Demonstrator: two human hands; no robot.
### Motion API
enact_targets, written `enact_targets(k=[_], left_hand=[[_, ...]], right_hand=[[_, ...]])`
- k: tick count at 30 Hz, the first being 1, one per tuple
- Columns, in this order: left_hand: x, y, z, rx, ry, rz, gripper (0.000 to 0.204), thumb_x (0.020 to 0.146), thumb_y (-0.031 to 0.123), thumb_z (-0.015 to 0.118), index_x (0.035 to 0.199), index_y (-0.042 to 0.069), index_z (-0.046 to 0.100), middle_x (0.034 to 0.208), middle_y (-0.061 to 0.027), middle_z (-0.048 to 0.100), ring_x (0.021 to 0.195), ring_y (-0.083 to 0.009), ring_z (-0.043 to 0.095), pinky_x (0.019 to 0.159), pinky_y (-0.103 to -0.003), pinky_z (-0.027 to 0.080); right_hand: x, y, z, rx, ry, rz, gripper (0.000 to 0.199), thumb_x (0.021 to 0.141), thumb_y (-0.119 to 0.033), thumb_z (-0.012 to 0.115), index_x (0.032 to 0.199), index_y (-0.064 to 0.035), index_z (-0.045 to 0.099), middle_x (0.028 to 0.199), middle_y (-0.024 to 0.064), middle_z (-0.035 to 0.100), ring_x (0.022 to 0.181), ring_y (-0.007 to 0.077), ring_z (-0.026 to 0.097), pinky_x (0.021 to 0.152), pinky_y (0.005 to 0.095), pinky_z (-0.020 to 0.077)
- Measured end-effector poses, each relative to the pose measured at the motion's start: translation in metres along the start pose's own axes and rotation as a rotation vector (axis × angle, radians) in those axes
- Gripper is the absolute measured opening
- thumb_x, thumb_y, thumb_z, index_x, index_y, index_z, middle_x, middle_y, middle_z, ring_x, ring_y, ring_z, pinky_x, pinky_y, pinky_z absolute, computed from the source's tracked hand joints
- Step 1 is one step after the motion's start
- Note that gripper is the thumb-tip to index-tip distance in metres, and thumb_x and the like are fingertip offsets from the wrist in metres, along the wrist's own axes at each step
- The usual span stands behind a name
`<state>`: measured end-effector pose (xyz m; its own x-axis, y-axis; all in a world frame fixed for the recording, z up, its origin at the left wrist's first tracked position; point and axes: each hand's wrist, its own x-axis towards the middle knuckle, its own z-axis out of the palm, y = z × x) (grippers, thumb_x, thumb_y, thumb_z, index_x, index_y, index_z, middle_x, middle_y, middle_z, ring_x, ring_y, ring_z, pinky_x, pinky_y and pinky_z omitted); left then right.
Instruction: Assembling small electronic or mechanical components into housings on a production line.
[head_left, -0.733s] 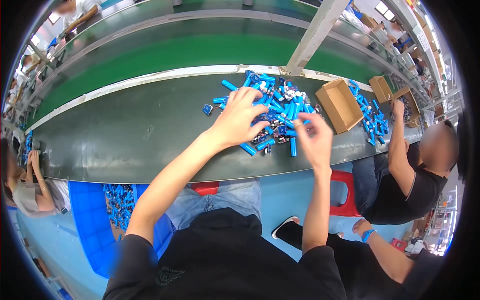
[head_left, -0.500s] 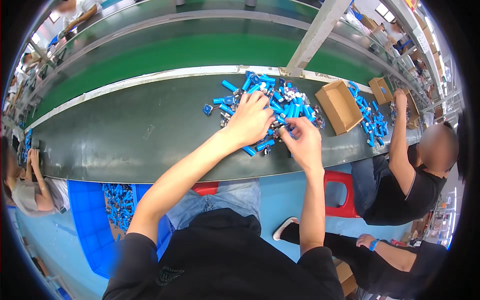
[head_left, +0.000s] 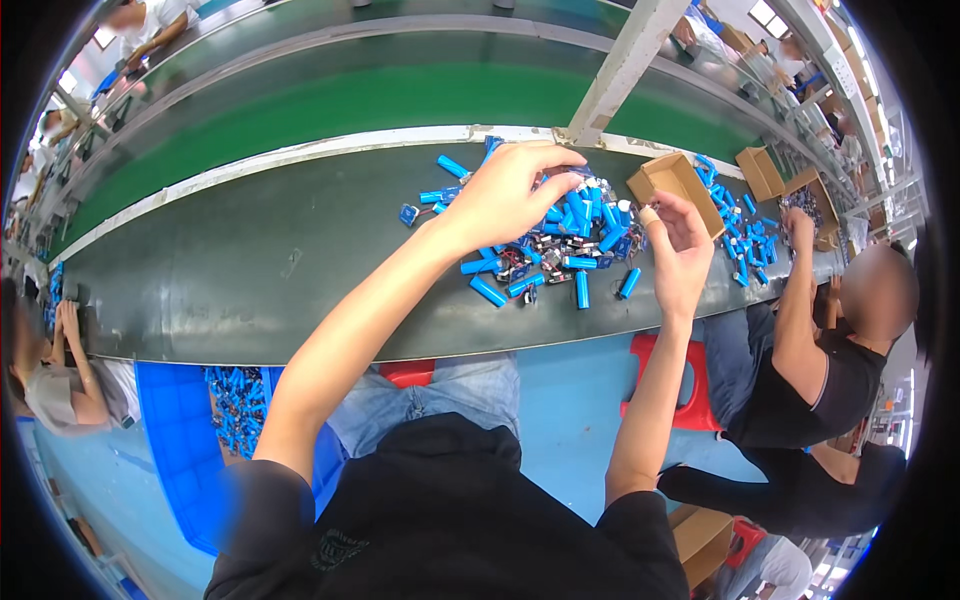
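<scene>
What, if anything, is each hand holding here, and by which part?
Cannot be told: the left hand covers part of the blue cylindrical cells, hiding any grip; in the right hand, anything pinched is too small to identify.

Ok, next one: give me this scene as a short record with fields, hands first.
Left hand: left hand over the pile, fingers spread forward; hold unclear
Right hand: right hand beside the near left edge of the cardboard box; hold unclear
Pile: blue cylinders with small wired parts, loosely heaped
Container: open cardboard box, right of the pile
Surface: long dark work surface
Lower left: blue bin holding more blue cylinders
Nearby: seated co-worker to the right, arm reaching over the surface
</scene>
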<state>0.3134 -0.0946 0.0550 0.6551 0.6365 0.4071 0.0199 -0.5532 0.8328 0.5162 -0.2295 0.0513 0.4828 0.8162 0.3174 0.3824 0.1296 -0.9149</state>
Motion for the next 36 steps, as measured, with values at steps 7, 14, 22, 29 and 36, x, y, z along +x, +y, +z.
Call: enact_targets(k=[7, 14, 22, 29, 36], left_hand=[[-0.024, -0.056, -0.006, 0.339, 0.115, -0.014, 0.022, 0.092, 0.014, 0.063, 0.111, 0.003, 0.068, 0.111, -0.0132, 0.063, 0.110, -0.0326, 0.059, 0.095, -0.041, 0.047], [-0.079, -0.054, -0.034, 0.387, 0.099, -0.132, 0.013, 0.086, 0.013, 0.068, 0.096, 0.005, 0.067, 0.106, -0.0096, 0.060, 0.105, -0.0287, 0.056, 0.092, -0.039, 0.045], [-0.124, -0.060, -0.033, 0.458, 0.093, -0.169, 0.025, 0.079, 0.013, 0.075, 0.100, 0.005, 0.064, 0.103, -0.0109, 0.055, 0.103, -0.0293, 0.053, 0.091, -0.039, 0.044], [-0.125, -0.062, -0.030, 0.376, 0.072, -0.199, 0.021, 0.082, 0.011, 0.074, 0.098, 0.002, 0.064, 0.090, -0.0100, 0.063, 0.091, -0.0282, 0.060, 0.086, -0.039, 0.048], [-0.110, -0.030, -0.051, 0.094, 0.263, -0.183, 0.017, 0.082, 0.007, 0.073, 0.095, 0.000, 0.065, 0.091, -0.0113, 0.068, 0.083, -0.0221, 0.066, 0.080, -0.033, 0.053]], right_hand=[[-0.018, 0.017, 0.024, -0.519, 0.073, -0.280, 0.027, 0.087, -0.006, 0.071, 0.114, -0.0009, 0.066, 0.099, 0.0059, 0.067, 0.087, 0.0116, 0.063, 0.081, 0.0261, 0.0502], [-0.038, 0.016, 0.086, -0.489, -0.259, -0.314, 0.025, 0.084, -0.014, 0.076, 0.104, -0.0003, 0.070, 0.090, 0.0096, 0.060, 0.087, 0.0243, 0.060, 0.076, 0.0334, 0.0495], [-0.019, 0.003, 0.055, -0.329, -0.292, -0.035, 0.015, 0.090, -0.012, 0.070, 0.099, -0.0012, 0.069, 0.094, 0.0032, 0.062, 0.081, 0.0116, 0.058, 0.075, 0.0267, 0.0473], [-0.008, 0.009, 0.022, 0.266, -0.261, 0.326, 0.018, 0.097, -0.016, 0.064, 0.111, -0.0046, 0.063, 0.101, -0.0003, 0.062, 0.088, 0.0075, 0.057, 0.079, 0.0249, 0.0456], [0.002, 0.022, 0.013, 0.435, -0.353, 0.391, 0.021, 0.100, -0.020, 0.060, 0.115, -0.0045, 0.059, 0.105, 0.0025, 0.061, 0.093, 0.0118, 0.057, 0.080, 0.0268, 0.0463]])
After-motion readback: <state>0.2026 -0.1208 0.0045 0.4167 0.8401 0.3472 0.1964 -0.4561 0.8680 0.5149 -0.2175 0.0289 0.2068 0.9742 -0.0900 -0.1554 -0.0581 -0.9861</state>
